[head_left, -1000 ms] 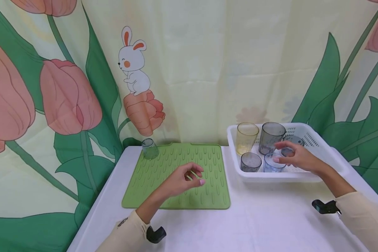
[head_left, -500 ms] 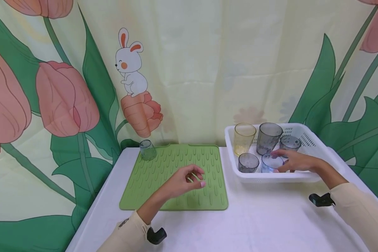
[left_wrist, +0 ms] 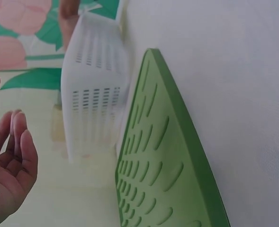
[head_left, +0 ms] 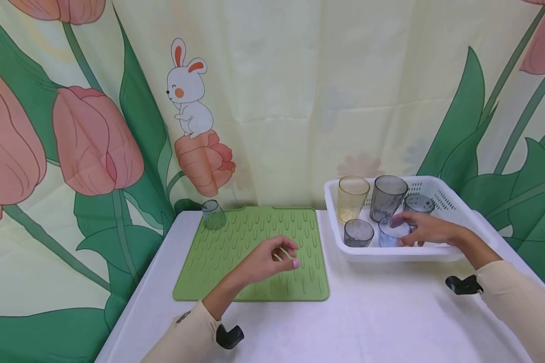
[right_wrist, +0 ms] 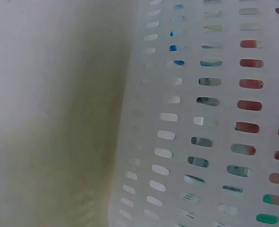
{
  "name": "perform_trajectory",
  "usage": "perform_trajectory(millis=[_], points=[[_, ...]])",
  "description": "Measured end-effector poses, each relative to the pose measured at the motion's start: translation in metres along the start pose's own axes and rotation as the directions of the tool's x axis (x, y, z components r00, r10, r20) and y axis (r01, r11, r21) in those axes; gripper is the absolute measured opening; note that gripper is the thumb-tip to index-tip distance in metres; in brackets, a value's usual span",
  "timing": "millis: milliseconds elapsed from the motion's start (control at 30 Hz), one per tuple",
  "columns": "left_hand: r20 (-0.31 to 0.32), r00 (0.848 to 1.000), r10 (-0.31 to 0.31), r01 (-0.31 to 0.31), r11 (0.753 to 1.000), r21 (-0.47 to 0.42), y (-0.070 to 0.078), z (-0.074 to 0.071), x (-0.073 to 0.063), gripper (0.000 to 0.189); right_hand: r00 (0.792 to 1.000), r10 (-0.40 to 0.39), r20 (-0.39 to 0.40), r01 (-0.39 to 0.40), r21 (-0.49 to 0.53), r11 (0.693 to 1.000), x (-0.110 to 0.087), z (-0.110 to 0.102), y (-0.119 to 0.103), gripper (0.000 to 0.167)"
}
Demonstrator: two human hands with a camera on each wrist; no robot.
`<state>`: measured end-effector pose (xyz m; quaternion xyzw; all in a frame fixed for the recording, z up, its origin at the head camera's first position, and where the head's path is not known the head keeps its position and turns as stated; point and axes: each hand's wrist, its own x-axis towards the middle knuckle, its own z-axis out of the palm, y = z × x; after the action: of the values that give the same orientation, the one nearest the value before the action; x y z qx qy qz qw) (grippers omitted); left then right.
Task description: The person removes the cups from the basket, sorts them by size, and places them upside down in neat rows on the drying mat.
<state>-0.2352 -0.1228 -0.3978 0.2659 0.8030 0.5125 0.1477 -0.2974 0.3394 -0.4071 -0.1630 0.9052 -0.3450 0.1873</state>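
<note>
My right hand is at a short clear blue glass in the basket's front part, index finger over the rim and thumb against the near right side, pinching it. In the right wrist view the basket's slotted wall hides this hand and the glass. My left hand hovers over the green drying mat, fingers loosely curved and holding nothing; it also shows at the left of the left wrist view. An upturned grey-green glass stands on the mat's far left corner.
The white slotted basket also holds a tall yellow glass, a tall grey glass, a short grey glass and another dark short glass. A white cloth covers the table; a printed curtain hangs behind.
My right hand has come down onto the blue glass from just above it, and the glass has shifted slightly to the right. My left hand has stayed nearly still over the mat.
</note>
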Motion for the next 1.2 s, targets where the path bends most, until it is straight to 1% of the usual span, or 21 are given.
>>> perform_trajectory(millis=[133, 333, 433, 533, 667, 767, 900, 967, 1067, 1100, 1200], points=[[0.012, 1.000, 0.008, -0.008, 1.000, -0.002, 0.002, 0.003, 0.005, 0.035, 0.997, -0.037, -0.069, 0.038, 0.012, 0.999, -0.005, -0.003, -0.003, 0.066], [0.024, 0.999, 0.033, -0.033, 0.999, -0.007, 0.007, 0.007, 0.009, 0.034, 0.979, -0.091, -0.183, 0.100, 0.042, 0.994, -0.015, -0.003, -0.011, 0.062], [0.023, 0.999, 0.040, -0.039, 0.999, -0.018, 0.008, 0.009, 0.011, 0.035, 0.964, -0.124, -0.235, 0.142, 0.062, 0.988, -0.021, -0.001, -0.018, 0.060], [0.013, 0.999, 0.044, -0.044, 0.998, -0.036, 0.010, 0.011, 0.012, 0.037, 0.943, -0.169, -0.286, 0.198, 0.073, 0.978, -0.026, 0.000, -0.027, 0.058], [-0.008, 0.999, 0.047, -0.047, 0.998, -0.042, 0.012, 0.013, 0.013, 0.039, 0.921, -0.221, -0.320, 0.266, 0.104, 0.959, -0.033, 0.002, -0.042, 0.056], [-0.021, 0.998, 0.055, -0.056, 0.997, -0.050, 0.015, 0.016, 0.012, 0.040, 0.910, -0.261, -0.322, 0.315, 0.127, 0.941, -0.039, 0.008, -0.056, 0.058], [-0.042, 0.997, 0.071, -0.073, 0.996, -0.042, 0.018, 0.019, 0.011, 0.043, 0.900, -0.308, -0.308, 0.366, 0.151, 0.918, -0.043, 0.023, -0.079, 0.063], [-0.050, 0.996, 0.077, -0.078, 0.996, -0.032, 0.020, 0.021, 0.011, 0.045, 0.897, -0.332, -0.291, 0.390, 0.169, 0.905, -0.044, 0.032, -0.091, 0.065], [-0.057, 0.995, 0.084, -0.085, 0.996, -0.018, 0.023, 0.023, 0.010, 0.050, 0.891, -0.378, -0.252, 0.432, 0.214, 0.876, -0.041, 0.045, -0.108, 0.066], [-0.056, 0.995, 0.083, -0.083, 0.996, -0.009, 0.024, 0.024, 0.010, 0.051, 0.892, -0.387, -0.236, 0.438, 0.230, 0.869, -0.040, 0.050, -0.113, 0.066], [-0.044, 0.995, 0.085, -0.084, 0.996, 0.018, 0.028, 0.027, 0.009, 0.056, 0.902, -0.388, -0.192, 0.429, 0.282, 0.858, -0.037, 0.063, -0.125, 0.067]])
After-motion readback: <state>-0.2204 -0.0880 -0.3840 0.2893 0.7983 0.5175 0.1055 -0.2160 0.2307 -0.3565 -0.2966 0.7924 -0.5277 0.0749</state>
